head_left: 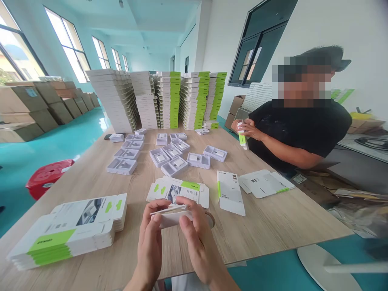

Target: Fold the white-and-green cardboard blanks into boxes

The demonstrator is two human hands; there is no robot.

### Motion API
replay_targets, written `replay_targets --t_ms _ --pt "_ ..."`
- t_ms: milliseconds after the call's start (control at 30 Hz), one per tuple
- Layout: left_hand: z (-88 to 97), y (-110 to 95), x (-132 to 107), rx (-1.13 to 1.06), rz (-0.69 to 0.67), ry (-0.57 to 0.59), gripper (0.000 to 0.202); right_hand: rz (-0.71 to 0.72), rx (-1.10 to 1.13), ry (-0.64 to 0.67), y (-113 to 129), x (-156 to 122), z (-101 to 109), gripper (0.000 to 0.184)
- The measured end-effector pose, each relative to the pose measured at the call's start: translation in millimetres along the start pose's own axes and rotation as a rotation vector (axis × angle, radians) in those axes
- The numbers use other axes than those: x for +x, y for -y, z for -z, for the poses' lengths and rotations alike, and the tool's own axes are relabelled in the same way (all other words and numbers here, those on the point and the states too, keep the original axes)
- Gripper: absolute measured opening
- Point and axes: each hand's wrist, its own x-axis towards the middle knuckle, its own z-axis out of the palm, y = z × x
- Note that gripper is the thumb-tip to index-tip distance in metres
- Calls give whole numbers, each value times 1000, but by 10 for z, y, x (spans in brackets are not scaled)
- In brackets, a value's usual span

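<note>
Left hand (150,238) and right hand (196,234) are hovering over the near part of the wooden table (251,234), where tall stacks of boxes (172,101) are standing at the far end and a pile of flat cartons (71,230) is lying to the left. Between the hands, a small white carton (173,220) is facing its gap upward, long axis running left to right, fingers and thumbs gripping both ends.

Tall windows (68,38) line the left wall (83,36) and let in bright light. The floor (81,141) is blue-green (and shiny!), with a red stool (50,178) beside the wooden surface (257,230). The right wall (318,24) is white.
</note>
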Motion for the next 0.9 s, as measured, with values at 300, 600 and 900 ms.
replay_targets --t_ms 300,600,900 --pt "-74 -29 109 -7 129 -52 25 -140 44 -24 88 105 -26 34" --pt "-197 -9 128 28 129 -163 12 -234 -19 -9 125 274 4 22" --pt "-179 56 104 26 103 -23 15 -273 50 -13 119 384 59 33"
